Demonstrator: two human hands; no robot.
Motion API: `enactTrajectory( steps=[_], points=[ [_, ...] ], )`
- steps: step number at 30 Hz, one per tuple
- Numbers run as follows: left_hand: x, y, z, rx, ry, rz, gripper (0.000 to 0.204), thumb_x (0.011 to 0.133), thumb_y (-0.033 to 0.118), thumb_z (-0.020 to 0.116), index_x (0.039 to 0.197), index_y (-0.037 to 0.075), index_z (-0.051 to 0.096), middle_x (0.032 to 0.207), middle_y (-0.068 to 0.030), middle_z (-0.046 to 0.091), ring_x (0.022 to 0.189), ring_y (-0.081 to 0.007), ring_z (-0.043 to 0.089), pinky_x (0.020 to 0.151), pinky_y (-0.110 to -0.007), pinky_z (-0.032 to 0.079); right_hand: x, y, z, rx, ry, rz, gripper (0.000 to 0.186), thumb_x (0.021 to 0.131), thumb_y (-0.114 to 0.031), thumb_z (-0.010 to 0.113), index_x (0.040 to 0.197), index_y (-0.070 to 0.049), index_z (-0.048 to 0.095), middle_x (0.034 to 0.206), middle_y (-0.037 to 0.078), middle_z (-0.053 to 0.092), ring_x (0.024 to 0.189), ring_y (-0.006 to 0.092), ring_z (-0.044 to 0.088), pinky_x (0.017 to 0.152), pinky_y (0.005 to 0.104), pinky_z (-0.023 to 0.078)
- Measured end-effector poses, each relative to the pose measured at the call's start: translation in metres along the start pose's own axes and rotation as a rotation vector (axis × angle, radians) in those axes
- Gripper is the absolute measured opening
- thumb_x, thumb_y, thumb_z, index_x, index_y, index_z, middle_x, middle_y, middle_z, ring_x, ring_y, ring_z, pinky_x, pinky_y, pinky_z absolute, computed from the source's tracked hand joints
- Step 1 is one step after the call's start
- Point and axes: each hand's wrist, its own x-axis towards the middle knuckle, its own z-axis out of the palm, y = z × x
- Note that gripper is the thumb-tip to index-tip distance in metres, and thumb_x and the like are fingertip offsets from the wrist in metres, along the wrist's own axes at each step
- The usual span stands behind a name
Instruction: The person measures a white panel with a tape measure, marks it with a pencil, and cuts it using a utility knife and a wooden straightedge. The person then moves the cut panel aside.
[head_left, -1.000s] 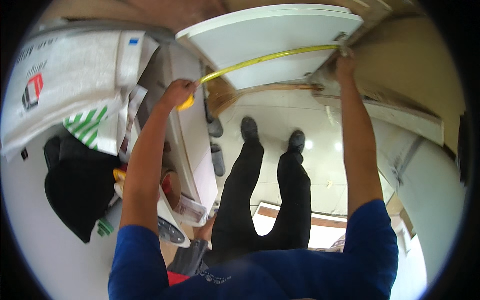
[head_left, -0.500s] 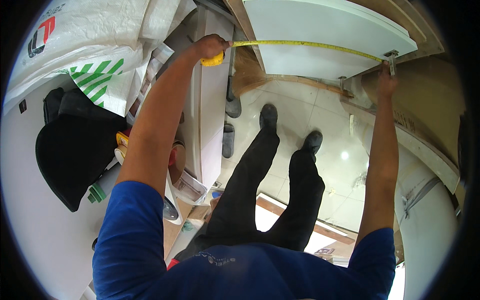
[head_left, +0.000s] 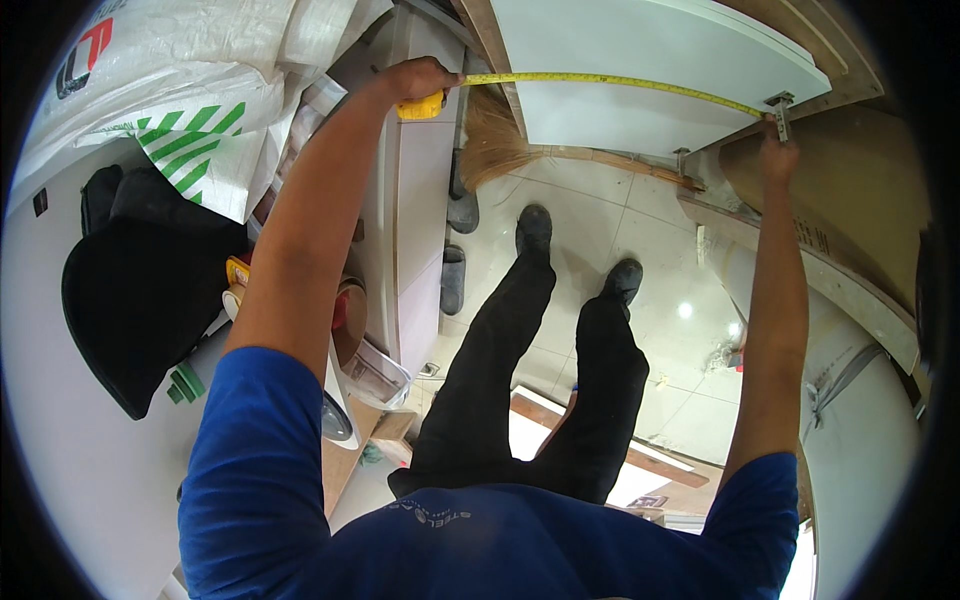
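Observation:
A yellow tape measure (head_left: 421,106) is in my left hand (head_left: 418,78), at the far left side of a white cabinet panel (head_left: 640,40). Its yellow blade (head_left: 600,79) runs out to the right across the panel, bowing slightly. My right hand (head_left: 778,155) pinches the blade's far end beside a metal hinge (head_left: 781,115) at the panel's right corner. The fingertips touch or nearly touch the hinge; exactly how they grip is hard to see. A second small hinge (head_left: 682,158) sits on the panel's near edge.
A straw broom (head_left: 500,150) lies along the panel's near edge. Dark slippers (head_left: 453,280) stand left of my feet on the tiled floor (head_left: 590,210). White sacks (head_left: 200,110) and a black cushion-like thing (head_left: 140,290) are at left. Wrapped boards (head_left: 850,400) lean at right.
The view has shifted slightly. Both hands keep their hold, with the blade still stretched across the panel. A small red thing now shows beside my right forearm.

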Motion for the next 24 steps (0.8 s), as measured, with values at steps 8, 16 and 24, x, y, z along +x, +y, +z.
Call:
enactTrajectory(
  steps=[8,16,24],
  points=[
    [-0.003,0.003,-0.002,-0.066,-0.043,-0.064,0.054,0.1,0.054,0.057,0.081,0.005,0.067,0.071,-0.0078,0.064,0.062,-0.0196,0.057,0.066,-0.039,0.05,0.004,-0.004,-0.007,0.051,-0.07,-0.074,0.068,0.09,-0.06,0.074,0.102,0.008,0.072,0.064,0.001,0.051,0.063,0.0146,0.046,0.058,0.0354,0.043],
    [0.004,-0.002,0.0,-0.106,-0.021,-0.058,0.054,0.1,0.054,0.058,0.078,0.005,0.066,0.07,-0.007,0.063,0.059,-0.0185,0.056,0.062,-0.037,0.048,0.009,0.002,-0.004,-0.036,-0.044,-0.053,0.061,0.091,-0.053,0.076,0.113,0.004,0.074,0.078,0.01,0.068,0.071,0.0193,0.061,0.067,0.0368,0.049],
    [-0.004,0.004,-0.003,-0.103,-0.035,-0.041,0.053,0.099,0.054,0.059,0.08,0.005,0.067,0.07,-0.0072,0.062,0.061,-0.0185,0.057,0.062,-0.038,0.05,0.015,0.009,-0.005,-0.074,0.027,-0.094,0.048,0.092,-0.047,0.076,0.115,-0.004,0.077,0.098,0.019,0.077,0.09,0.0284,0.072,0.082,0.0392,0.052]
  ],
)
